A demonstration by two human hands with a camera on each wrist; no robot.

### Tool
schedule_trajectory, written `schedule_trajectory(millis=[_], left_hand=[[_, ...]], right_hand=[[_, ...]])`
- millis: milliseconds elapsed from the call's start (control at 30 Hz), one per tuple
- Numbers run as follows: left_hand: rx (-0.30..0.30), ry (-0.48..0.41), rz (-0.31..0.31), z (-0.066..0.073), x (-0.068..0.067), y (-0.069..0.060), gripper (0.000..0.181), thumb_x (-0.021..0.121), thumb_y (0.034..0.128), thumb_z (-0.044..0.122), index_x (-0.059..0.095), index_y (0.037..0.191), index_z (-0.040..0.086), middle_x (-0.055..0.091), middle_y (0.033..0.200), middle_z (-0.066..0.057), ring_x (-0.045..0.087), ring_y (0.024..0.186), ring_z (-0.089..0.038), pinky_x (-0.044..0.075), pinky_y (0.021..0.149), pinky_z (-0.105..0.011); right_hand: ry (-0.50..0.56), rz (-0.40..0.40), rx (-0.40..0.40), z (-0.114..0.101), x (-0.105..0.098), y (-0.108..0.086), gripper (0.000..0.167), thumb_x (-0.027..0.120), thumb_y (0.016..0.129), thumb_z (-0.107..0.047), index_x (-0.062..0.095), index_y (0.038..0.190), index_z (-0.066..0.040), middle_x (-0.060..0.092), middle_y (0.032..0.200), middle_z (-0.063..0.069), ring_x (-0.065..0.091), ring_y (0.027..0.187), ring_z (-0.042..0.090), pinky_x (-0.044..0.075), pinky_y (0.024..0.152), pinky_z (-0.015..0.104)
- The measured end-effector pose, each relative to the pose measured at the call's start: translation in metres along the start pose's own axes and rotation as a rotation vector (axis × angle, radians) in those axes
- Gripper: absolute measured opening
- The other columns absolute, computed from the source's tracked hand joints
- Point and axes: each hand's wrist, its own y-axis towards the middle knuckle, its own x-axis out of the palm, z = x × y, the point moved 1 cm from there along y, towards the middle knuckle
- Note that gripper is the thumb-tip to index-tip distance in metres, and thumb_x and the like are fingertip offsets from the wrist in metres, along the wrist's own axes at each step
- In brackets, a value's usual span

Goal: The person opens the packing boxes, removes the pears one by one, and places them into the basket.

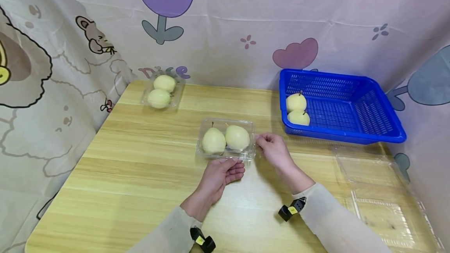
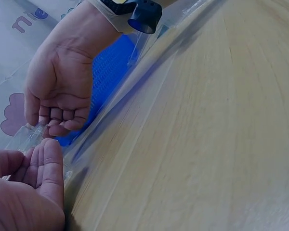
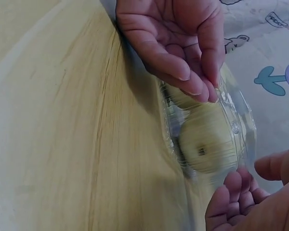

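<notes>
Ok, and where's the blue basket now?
In the head view, the blue basket sits at the back right of the table, just beyond the right hand, with two pears at its left end.

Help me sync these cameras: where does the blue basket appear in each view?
Head: the blue basket is at the upper right, by the far edge of the table.
Left wrist: upper left, partly hidden behind the right hand.
Right wrist: not in the picture.
Shared landmark: the table's wood-grain top shows in all three views.
</notes>
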Motion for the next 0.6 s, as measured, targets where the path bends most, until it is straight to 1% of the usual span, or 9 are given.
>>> schedule_trajectory(millis=[67,133,233,300,500,600], left_hand=[[0.002,0.004,0.0,0.0003,-0.0001,0.0002,0.032,0.058,0.1068,0.01,0.065,0.124,-0.016,0.077,0.097,-0.009,0.076,0.085,-0.014,0.065,0.083,-0.028],[0.003,0.007,0.0,0.0005,-0.0003,0.0001,0.032,0.057,0.1068,0.009,0.065,0.124,-0.017,0.077,0.097,-0.009,0.076,0.085,-0.014,0.065,0.083,-0.028],[0.003,0.01,0.001,0.0005,-0.0005,-0.0001,0.032,0.057,0.107,0.009,0.064,0.124,-0.017,0.077,0.097,-0.01,0.076,0.085,-0.014,0.065,0.083,-0.028],[0.002,0.009,0.003,0.0003,-0.0006,-0.0001,0.031,0.057,0.1071,0.009,0.064,0.124,-0.017,0.076,0.098,-0.01,0.076,0.085,-0.014,0.065,0.083,-0.028],[0.012,0.007,0.002,-0.0003,-0.0014,-0.0004,0.033,0.057,0.1077,0.009,0.063,0.124,-0.018,0.076,0.097,-0.01,0.076,0.085,-0.014,0.065,0.083,-0.028],[0.008,0.007,0.003,-0.0004,-0.0014,-0.0004,0.033,0.057,0.1076,0.009,0.063,0.125,-0.018,0.077,0.097,-0.009,0.076,0.085,-0.014,0.065,0.083,-0.028]], right_hand=[[0.001,-0.012,0.017,0.0002,0.0001,-0.0011,0.022,0.062,0.104,-0.016,0.068,0.092,0.001,0.059,0.077,0.003,0.055,0.07,0.018,0.046,0.059,0.026],[0.01,-0.028,0.043,0.0005,0.0001,-0.002,0.022,0.063,0.105,-0.016,0.069,0.089,-0.001,0.06,0.077,0.003,0.056,0.072,0.019,0.048,0.062,0.027],[0.029,-0.064,0.079,0.0011,-0.0008,-0.0028,0.023,0.064,0.105,-0.019,0.071,0.091,-0.002,0.061,0.08,0.002,0.057,0.075,0.019,0.05,0.066,0.029],[0.042,-0.092,0.097,0.0016,-0.0017,-0.0025,0.023,0.064,0.105,-0.02,0.071,0.092,-0.002,0.061,0.08,0.002,0.056,0.075,0.018,0.05,0.067,0.029],[0.105,-0.177,0.143,0.004,-0.0058,0.0,0.02,0.066,0.105,-0.02,0.072,0.095,-0.004,0.059,0.079,0.0,0.055,0.076,0.016,0.047,0.067,0.027],[0.129,-0.196,0.166,0.0046,-0.007,0.0009,0.019,0.066,0.105,-0.019,0.071,0.094,-0.005,0.06,0.078,-0.001,0.056,0.076,0.015,0.048,0.066,0.026]])
